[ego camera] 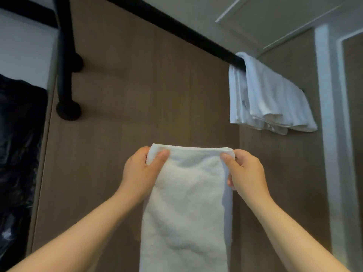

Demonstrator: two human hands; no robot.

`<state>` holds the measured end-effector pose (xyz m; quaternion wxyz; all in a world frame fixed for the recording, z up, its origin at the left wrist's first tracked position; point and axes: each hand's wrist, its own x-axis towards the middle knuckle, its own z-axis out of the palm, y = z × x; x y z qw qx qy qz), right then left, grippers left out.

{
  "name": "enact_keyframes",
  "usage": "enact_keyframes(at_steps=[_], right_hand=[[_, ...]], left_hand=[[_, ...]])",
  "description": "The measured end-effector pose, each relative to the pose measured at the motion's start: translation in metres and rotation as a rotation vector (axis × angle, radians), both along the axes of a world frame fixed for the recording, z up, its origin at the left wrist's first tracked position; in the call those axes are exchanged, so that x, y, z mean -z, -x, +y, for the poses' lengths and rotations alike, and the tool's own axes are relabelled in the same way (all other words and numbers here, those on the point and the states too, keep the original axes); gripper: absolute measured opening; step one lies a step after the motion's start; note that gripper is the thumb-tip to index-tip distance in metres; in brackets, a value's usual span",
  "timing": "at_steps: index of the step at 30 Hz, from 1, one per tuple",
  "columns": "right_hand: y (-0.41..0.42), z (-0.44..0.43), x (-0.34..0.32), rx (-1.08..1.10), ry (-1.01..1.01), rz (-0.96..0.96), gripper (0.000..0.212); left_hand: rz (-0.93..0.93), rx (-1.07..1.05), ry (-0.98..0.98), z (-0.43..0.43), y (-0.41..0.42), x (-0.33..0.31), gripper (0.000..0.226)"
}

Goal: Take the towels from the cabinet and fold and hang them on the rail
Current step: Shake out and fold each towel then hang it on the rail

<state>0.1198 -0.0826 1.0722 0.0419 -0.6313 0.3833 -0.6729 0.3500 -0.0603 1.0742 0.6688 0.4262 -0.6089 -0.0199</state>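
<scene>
The left thumb [162, 156] lies flat on the near face of the folded white terry towel [186, 209], with the other fingers tucked behind its top corner, so the left hand [140, 171] pinches that corner. The right thumb [225, 158] does likewise at the opposite corner, and the right hand [246, 173] is curled round the towel's edge. The bare forearms [88, 222] rise from 7 and 5 o'clock. The towel's folded top edge runs level between the two hands. The rest hangs straight down as a long narrow strip toward 6 o'clock and is cut off by the lower border. It is held in the air before the brown wood-grain wall panel [157, 95], well below the black metal rail [176, 30], which slants from 12 toward 2 o'clock. A second white towel [275, 99], folded in layers, is draped over the rail at 2 o'clock. A black pipe bracket [65, 75] with round flanges meets the panel at 10 o'clock. A glossy black plastic sheet [17, 144] is at 9 o'clock and a white door frame [330, 124] at 3 o'clock.
</scene>
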Motion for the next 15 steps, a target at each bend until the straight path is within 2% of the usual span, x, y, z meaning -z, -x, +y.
enact_keyframes(at_steps=[3,8,12,15], right_hand=[[0.005,0.009,-0.022,0.014,-0.049,0.04,0.03],[0.014,0.038,-0.051,0.157,-0.021,0.168,0.038],[0.016,0.057,-0.075,0.206,-0.005,0.155,0.049],[0.014,0.069,-0.089,0.189,-0.035,0.1,0.044]], left_hand=[[-0.031,-0.044,-0.034,0.007,-0.005,-0.023,0.036],[-0.079,-0.038,-0.13,0.027,-0.018,-0.059,0.057],[-0.108,-0.016,-0.146,0.045,-0.017,-0.088,0.042],[-0.103,0.057,-0.145,0.06,-0.008,-0.104,0.037]])
